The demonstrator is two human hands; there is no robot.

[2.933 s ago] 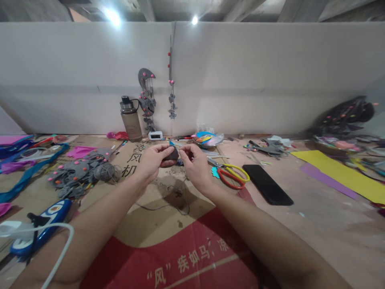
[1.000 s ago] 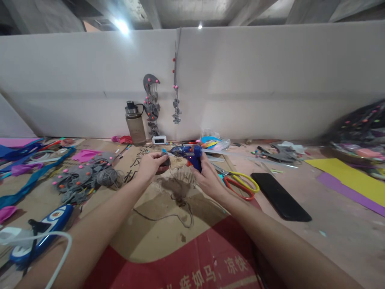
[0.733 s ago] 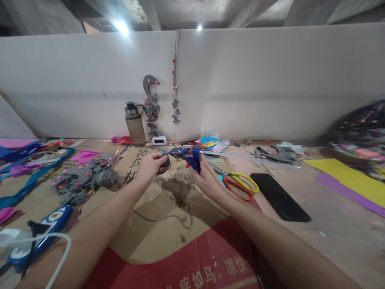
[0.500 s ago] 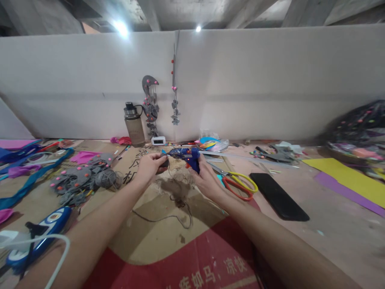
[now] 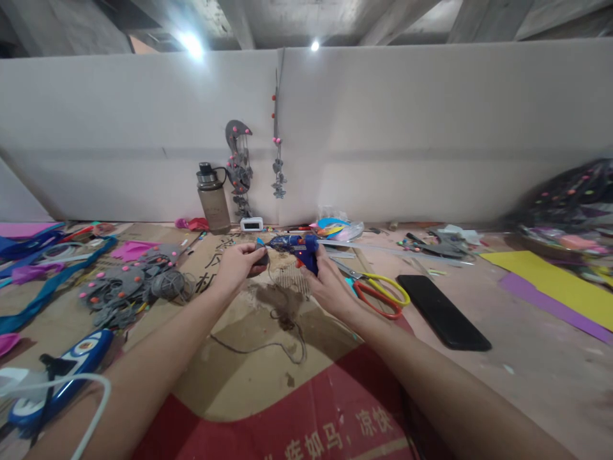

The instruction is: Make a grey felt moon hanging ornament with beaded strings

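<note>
My right hand [image 5: 330, 281] is wrapped round the handle of a blue hot glue gun [image 5: 309, 250], whose nozzle points left. A long clear glue stick [image 5: 397, 250] extends from its back. Just left of the nozzle, my left hand [image 5: 239, 265] pinches a small dark grey piece [image 5: 260, 260], perhaps felt, with a bit of blue at its top; the fingers cover part of it. Grey yarn [image 5: 287, 345] hangs below and curls over the cardboard [image 5: 230, 374] under my hands.
Scissors [image 5: 383, 297] with red and yellow handles and a black phone [image 5: 443, 312] lie to the right. Grey felt pieces with pompoms [image 5: 122, 284] and a yarn ball [image 5: 168, 284] sit left. A bottle [image 5: 214, 201] stands by the white wall [image 5: 407, 134]. A white cable [image 5: 103, 390] crosses the lower left.
</note>
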